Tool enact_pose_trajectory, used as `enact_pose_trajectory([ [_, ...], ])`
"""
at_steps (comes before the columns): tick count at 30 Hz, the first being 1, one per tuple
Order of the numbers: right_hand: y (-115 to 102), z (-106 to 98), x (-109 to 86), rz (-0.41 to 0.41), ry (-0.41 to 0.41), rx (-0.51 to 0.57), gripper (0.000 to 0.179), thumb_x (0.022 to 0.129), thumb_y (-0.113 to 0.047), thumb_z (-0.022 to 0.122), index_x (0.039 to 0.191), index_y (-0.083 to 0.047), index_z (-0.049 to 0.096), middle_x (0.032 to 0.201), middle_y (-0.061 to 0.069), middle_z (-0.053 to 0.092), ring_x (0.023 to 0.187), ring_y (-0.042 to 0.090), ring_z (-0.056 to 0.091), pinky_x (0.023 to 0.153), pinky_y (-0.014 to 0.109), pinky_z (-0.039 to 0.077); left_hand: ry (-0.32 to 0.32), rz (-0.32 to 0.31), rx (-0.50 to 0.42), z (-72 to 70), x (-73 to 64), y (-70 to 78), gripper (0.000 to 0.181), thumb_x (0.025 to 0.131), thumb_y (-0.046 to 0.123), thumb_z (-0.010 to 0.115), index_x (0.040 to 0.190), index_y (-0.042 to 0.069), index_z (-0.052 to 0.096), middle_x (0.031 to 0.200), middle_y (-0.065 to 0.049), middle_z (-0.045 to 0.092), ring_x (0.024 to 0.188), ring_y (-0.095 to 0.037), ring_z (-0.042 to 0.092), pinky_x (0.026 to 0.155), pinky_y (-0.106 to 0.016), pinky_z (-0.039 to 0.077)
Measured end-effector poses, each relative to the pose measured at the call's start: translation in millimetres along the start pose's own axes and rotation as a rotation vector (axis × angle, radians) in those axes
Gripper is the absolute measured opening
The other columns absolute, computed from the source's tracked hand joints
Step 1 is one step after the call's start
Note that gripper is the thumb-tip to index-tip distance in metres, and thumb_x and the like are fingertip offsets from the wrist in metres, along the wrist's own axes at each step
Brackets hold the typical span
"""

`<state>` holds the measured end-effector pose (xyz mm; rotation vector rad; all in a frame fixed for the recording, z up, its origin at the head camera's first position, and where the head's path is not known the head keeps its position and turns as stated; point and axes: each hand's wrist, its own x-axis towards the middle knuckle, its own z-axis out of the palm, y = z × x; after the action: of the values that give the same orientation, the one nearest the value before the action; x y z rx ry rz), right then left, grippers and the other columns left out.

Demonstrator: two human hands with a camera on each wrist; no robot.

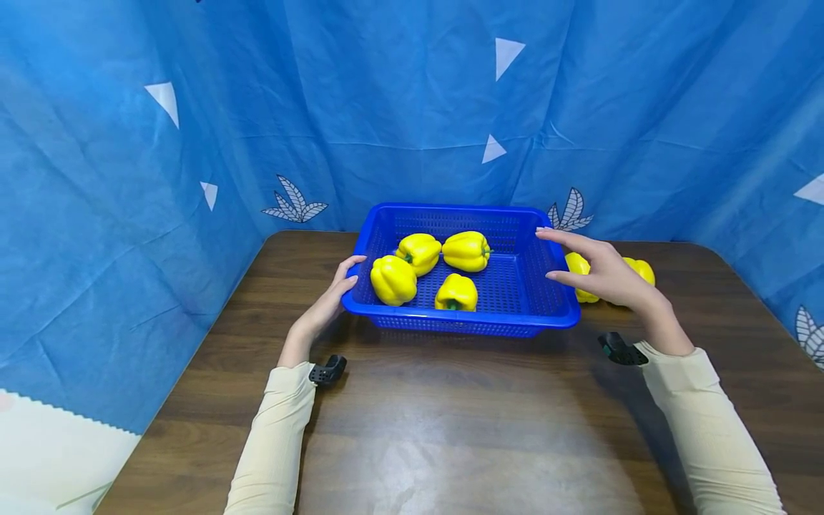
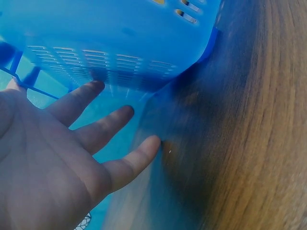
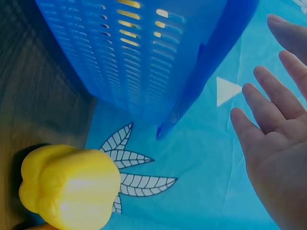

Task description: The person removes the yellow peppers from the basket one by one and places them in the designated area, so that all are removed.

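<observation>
A blue plastic basket (image 1: 463, 322) stands on the table with several yellow bell peppers (image 1: 466, 252) inside. My left hand (image 1: 325, 304) is at its left rim, thumb and forefinger tips overlapping the edge in the head view. In the left wrist view, the other fingers (image 2: 136, 160) spread loosely beside the slotted wall. My right hand (image 1: 605, 272) hovers by the right rim, thumb and fingers apart, holding nothing. The right wrist view shows space between its fingers (image 3: 261, 108) and the basket. Partly hidden behind this hand are two more yellow bell peppers (image 1: 639, 270), outside the basket.
The dark wooden table (image 1: 399, 415) carries the basket toward its far edge. A blue cloth (image 1: 399, 107) with white triangles and leaf prints hangs behind and at the sides. Each wrist wears a black strapped device (image 1: 328, 370).
</observation>
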<state>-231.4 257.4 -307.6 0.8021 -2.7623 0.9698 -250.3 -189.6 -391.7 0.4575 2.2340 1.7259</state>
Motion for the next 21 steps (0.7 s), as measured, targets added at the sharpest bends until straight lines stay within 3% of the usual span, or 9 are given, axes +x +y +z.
enact_pose_trajectory([
  [12, -10.0, 6.6, 14.4, -0.061, -0.098, -0.087, 0.062, 0.083, -0.016, 0.069, 0.140, -0.018, 0.043, 0.144, 0.012, 0.045, 0.135, 0.036, 0.038, 0.101, 0.061, 0.039, -0.002, 0.013, 0.009, -1.3, 1.6, -2.9, 0.049, 0.098, 0.042, 0.028, 0.144, 0.034, 0.011, 0.156, -0.005, -0.001, 0.139, -0.039, 0.024, 0.111, -0.061, 0.026],
  [21, -22.8, 6.8, 27.6, -0.167, -0.208, -0.158, 0.060, 0.082, -0.012, 0.070, 0.138, -0.014, 0.045, 0.144, 0.014, 0.045, 0.131, 0.036, 0.043, 0.100, 0.056, 0.043, 0.000, 0.016, 0.010, 0.1, 0.1, -0.6, 0.049, 0.098, 0.041, 0.028, 0.143, 0.035, 0.012, 0.156, -0.005, 0.001, 0.139, -0.039, 0.024, 0.111, -0.061, 0.026],
])
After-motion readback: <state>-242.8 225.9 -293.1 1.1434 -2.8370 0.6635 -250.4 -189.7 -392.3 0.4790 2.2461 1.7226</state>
